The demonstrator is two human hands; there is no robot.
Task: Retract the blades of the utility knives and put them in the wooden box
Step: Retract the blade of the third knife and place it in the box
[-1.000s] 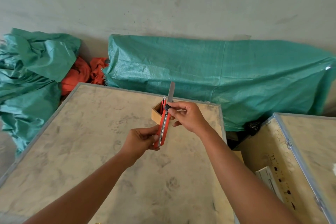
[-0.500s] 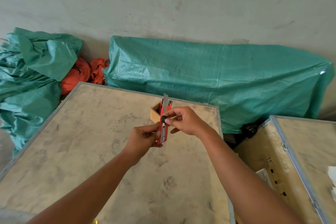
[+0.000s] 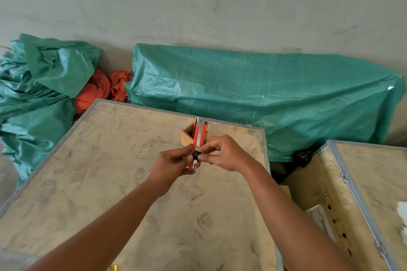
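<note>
Two bare forearms reach forward over a large, dusty plywood crate top with grey metal edging, serving as the counter (image 3: pixel 92 182). The landmark is a small open-topped wooden box (image 3: pixel 187 137) standing on the counter near its far edge.

Just in front of that box, both hands meet around a red plastic utility knife with a silver metal blade track (image 3: pixel 196 149). The knife is held nearly upright, above the counter and not touching it, its upper end overlapping the box in the view. The left hand (image 3: pixel 171 164) grips the lower part of the red handle, fingers closed around it. The right hand (image 3: pixel 226 154) is pinched on the knife's black slider knob (image 3: pixel 195 156), thumb and forefinger pressed to it from the right side, the other fingers curled. Only a short silver tip shows above the red body; whether any blade still sticks out cannot be told.

Inside the box, behind the held knife, a second red knife handle (image 3: pixel 206 124) seems to stand upright, though the two overlap and are hard to separate.

Behind the box, past the counter's far edge, a long shape lies covered by a green woven tarpaulin (image 3: pixel 264 94) against a grey wall. Left of the box and farther back sits a crumpled green tarpaulin heap (image 3: pixel 37 86) with orange cloth (image 3: pixel 99 90) beside it. Right of the box, well apart, stands a second plywood crate with metal edging (image 3: pixel 352 182).
</note>
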